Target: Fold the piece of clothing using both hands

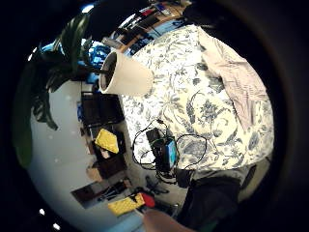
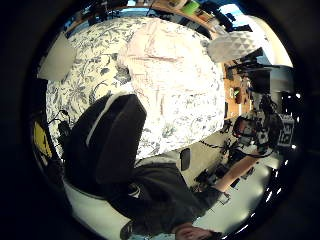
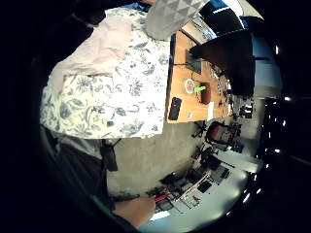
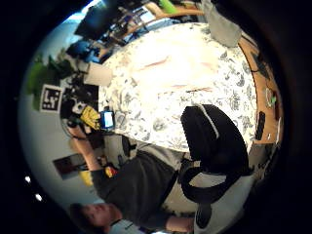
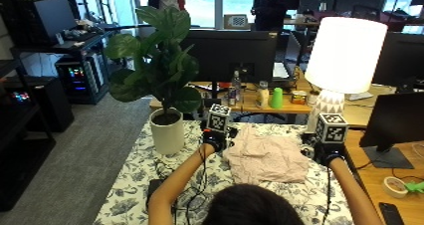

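Desk point(image 5: 132, 185) under floral cloth. Potted plant point(image 5: 162, 85) in white pot at far left corner. White lamp point(image 5: 344, 56) at far right corner. Black monitor point(image 5: 228, 56) behind. Green cup point(image 5: 277, 98) and bottles point(image 5: 235, 88) beyond. Phone point(image 5: 391, 212) on wooden top, right.

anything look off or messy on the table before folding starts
Mostly the pink garment: it lies rumpled and bunched on the floral tablecloth, edges uneven, not spread flat. A loose tangle of black cables also sits on the cloth by the white plant pot. Nothing looks spilled or damaged.
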The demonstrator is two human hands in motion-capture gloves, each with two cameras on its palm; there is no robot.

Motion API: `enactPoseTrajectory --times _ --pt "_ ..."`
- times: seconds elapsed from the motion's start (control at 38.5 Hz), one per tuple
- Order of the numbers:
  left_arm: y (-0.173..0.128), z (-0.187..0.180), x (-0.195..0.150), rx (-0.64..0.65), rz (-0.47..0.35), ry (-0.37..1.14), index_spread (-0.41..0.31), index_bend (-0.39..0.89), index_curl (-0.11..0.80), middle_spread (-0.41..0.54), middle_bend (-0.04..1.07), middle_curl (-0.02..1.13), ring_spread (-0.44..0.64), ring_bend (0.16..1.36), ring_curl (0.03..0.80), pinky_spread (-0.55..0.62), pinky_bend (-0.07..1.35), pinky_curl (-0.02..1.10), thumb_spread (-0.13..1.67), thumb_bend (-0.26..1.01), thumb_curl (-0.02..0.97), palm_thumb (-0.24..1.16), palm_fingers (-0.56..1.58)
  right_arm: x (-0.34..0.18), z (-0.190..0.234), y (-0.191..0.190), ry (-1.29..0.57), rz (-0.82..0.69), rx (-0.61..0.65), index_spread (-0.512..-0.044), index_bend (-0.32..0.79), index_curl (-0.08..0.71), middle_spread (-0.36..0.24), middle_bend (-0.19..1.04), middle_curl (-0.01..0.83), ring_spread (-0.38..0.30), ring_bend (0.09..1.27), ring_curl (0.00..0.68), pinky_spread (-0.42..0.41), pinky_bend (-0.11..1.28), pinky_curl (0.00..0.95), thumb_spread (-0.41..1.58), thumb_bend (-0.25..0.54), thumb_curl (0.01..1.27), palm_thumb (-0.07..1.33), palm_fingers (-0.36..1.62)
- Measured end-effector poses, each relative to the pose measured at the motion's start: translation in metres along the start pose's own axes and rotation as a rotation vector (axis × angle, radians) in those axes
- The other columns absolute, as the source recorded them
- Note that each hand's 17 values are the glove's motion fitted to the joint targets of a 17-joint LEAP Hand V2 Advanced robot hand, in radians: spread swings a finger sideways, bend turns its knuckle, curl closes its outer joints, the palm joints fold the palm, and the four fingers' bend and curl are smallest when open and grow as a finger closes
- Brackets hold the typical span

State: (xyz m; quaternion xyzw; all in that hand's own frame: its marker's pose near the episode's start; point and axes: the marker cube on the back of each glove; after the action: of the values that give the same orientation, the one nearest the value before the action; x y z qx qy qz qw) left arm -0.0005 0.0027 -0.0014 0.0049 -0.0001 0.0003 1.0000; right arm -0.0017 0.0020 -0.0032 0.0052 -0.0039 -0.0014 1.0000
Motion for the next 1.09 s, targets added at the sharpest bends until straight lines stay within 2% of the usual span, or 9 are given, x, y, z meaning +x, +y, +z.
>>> enactPoseTrajectory --times 0.03,0.13,0.31,0.55,0.68,0.73,0.86,1.04,1.09 --pt "0.000 0.000 0.000 0.001 0.000 -0.001 0.009 0.08 0.017 0.106 0.11 0.01 0.10 0.50 0.100 0.18 0.39 0.08 0.43 0.07 0.020 0.12 0.30 0.000 -0.001 0.000 -0.002 -0.001 0.004 -0.148 0.08 0.017 0.006 0.20 0.049 0.030 0.38 0.075 0.087 0.50 0.113 0.41 0.286 0.07 0.43 0.48" --pt "0.004 -0.002 0.000 0.005 -0.001 -0.005 0.013 0.11 0.047 0.155 0.13 0.05 0.16 0.59 0.177 0.27 0.45 0.15 0.69 0.07 0.040 0.13 0.24 -0.001 -0.004 0.001 -0.010 -0.004 0.024 -0.212 0.09 0.068 0.008 0.20 0.103 0.045 0.43 0.153 0.126 0.55 0.198 0.68 0.317 0.10 0.49 0.43" --pt "0.013 -0.001 0.010 0.002 0.019 -0.016 0.017 0.15 0.100 0.200 0.15 0.09 0.20 0.66 0.230 0.34 0.50 0.21 0.95 0.05 0.073 0.15 0.19 0.002 -0.008 -0.005 -0.006 -0.004 0.036 -0.265 0.12 0.112 0.003 0.22 0.175 0.050 0.46 0.207 0.159 0.56 0.249 0.96 0.314 0.13 0.53 0.43" --pt "0.013 0.029 0.045 -0.046 0.100 0.008 0.015 0.16 0.163 0.219 0.16 0.13 0.22 0.68 0.255 0.37 0.51 0.24 1.09 0.02 0.112 0.16 0.17 0.001 0.004 -0.019 -0.026 0.006 0.001 -0.288 0.12 0.149 0.000 0.24 0.237 0.047 0.47 0.243 0.175 0.55 0.277 1.13 0.278 0.16 0.55 0.42" --pt "0.038 0.046 0.086 -0.046 0.248 0.087 0.017 0.17 0.193 0.219 0.17 0.15 0.25 0.68 0.261 0.39 0.50 0.25 1.09 -0.03 0.121 0.10 0.16 0.006 0.021 -0.037 -0.040 0.001 -0.016 -0.292 0.12 0.165 0.000 0.24 0.262 0.046 0.47 0.258 0.174 0.55 0.290 1.18 0.254 0.17 0.56 0.42" --pt "0.041 0.065 0.102 -0.085 0.271 0.103 0.017 0.16 0.202 0.219 0.17 0.16 0.25 0.68 0.263 0.40 0.50 0.26 1.08 -0.03 0.126 0.08 0.16 0.005 0.026 -0.040 -0.041 -0.002 -0.023 -0.293 0.12 0.171 0.000 0.23 0.271 0.045 0.46 0.263 0.174 0.55 0.295 1.19 0.244 0.17 0.57 0.42" --pt "0.030 0.126 0.125 -0.259 0.139 0.135 0.032 0.15 0.217 0.230 0.17 0.18 0.32 0.68 0.265 0.42 0.51 0.27 1.01 -0.05 0.139 -0.01 0.13 0.006 0.041 -0.050 -0.032 -0.007 -0.050 -0.295 0.13 0.187 -0.004 0.23 0.291 0.044 0.46 0.274 0.174 0.54 0.303 1.21 0.220 0.18 0.58 0.42" --pt "0.011 0.173 0.137 -0.313 -0.002 0.076 0.071 0.13 0.224 0.297 0.16 0.20 0.41 0.69 0.264 0.46 0.57 0.30 0.94 -0.06 0.151 -0.06 0.08 0.004 0.063 -0.055 -0.003 -0.034 -0.092 -0.296 0.13 0.204 -0.007 0.22 0.311 0.044 0.45 0.287 0.180 0.53 0.312 1.23 0.188 0.20 0.59 0.42" --pt "0.008 0.177 0.139 -0.318 0.010 0.092 0.085 0.11 0.219 0.328 0.16 0.20 0.43 0.70 0.268 0.46 0.60 0.31 0.92 -0.05 0.162 -0.04 0.08 0.003 0.072 -0.056 0.000 -0.041 -0.111 -0.297 0.13 0.207 -0.007 0.21 0.316 0.044 0.45 0.290 0.180 0.53 0.314 1.24 0.179 0.20 0.59 0.42"
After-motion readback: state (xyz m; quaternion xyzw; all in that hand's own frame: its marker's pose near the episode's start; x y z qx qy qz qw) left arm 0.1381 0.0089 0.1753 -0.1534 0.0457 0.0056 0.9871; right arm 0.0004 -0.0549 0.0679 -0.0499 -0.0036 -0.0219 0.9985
